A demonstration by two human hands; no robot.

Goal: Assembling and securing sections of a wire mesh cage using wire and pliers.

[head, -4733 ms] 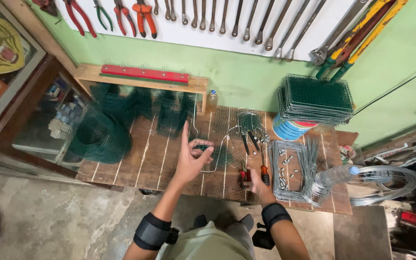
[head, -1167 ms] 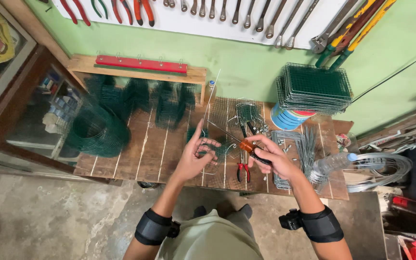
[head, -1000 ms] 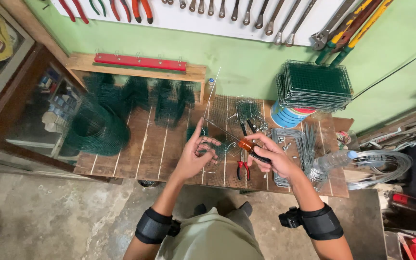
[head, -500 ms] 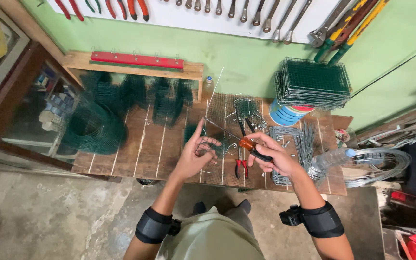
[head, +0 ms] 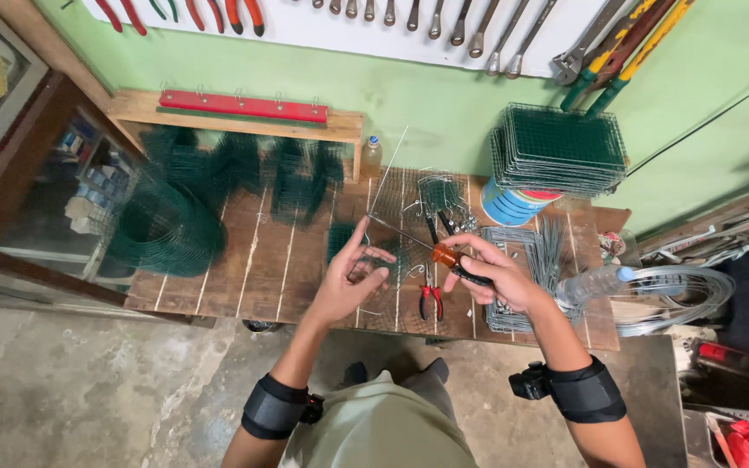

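Note:
My left hand (head: 350, 282) holds a thin wire (head: 389, 160) and a small piece of green wire mesh (head: 341, 238) over the wooden bench (head: 253, 269). The wire rises up and to the right from my fingers. My right hand (head: 496, 276) grips pliers with orange handles (head: 446, 254), their jaws pointing left toward my left hand's fingertips. Red-handled pliers (head: 431, 301) lie on the bench between my two hands.
A roll of green mesh (head: 162, 227) sits at the bench's left end. Stacked green mesh panels (head: 558, 149) rest on a blue and white tub at the back right. Wire coils (head: 678, 295), a plastic bottle (head: 595, 282) and bent wire frames lie at right. Tools hang on the wall.
My right hand picked up the orange-handled pliers and brought them to the wire that my left hand lifted. In the last second both hands barely moved.

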